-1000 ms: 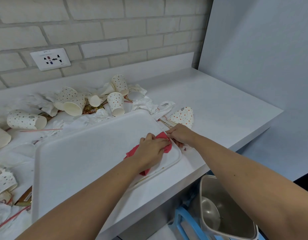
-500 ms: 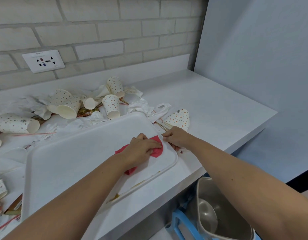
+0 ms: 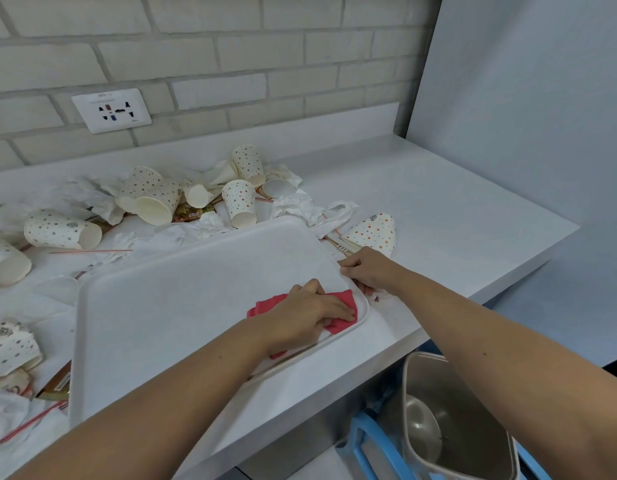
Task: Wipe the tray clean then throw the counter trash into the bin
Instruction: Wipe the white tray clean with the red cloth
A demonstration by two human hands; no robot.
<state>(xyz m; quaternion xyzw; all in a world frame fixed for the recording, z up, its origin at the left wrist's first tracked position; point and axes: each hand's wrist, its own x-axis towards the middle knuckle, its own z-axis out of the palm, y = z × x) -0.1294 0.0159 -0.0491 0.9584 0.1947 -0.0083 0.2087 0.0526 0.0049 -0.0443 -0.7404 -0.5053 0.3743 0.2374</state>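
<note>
A large white tray (image 3: 182, 306) lies on the white counter. My left hand (image 3: 307, 313) presses a red cloth (image 3: 341, 299) flat into the tray's near right corner. My right hand (image 3: 365, 268) grips the tray's right rim, fingers curled over the edge. Behind and left of the tray lie several dotted paper cups (image 3: 239, 202), crumpled napkins (image 3: 293, 206) and red straws (image 3: 88, 251). A flattened dotted cup (image 3: 372, 232) lies just beyond my right hand. A steel bin (image 3: 456, 420) stands open on the floor below the counter's edge.
More cups and wrappers (image 3: 12, 348) lie left of the tray. A brick wall with a socket (image 3: 111, 110) backs the counter. A blue-grey panel (image 3: 528, 116) closes the right side. A blue frame (image 3: 369, 441) stands beside the bin.
My left hand has slid the red cloth back and forth on the tray and now sits in its near right corner. My right hand kept its hold on the rim.
</note>
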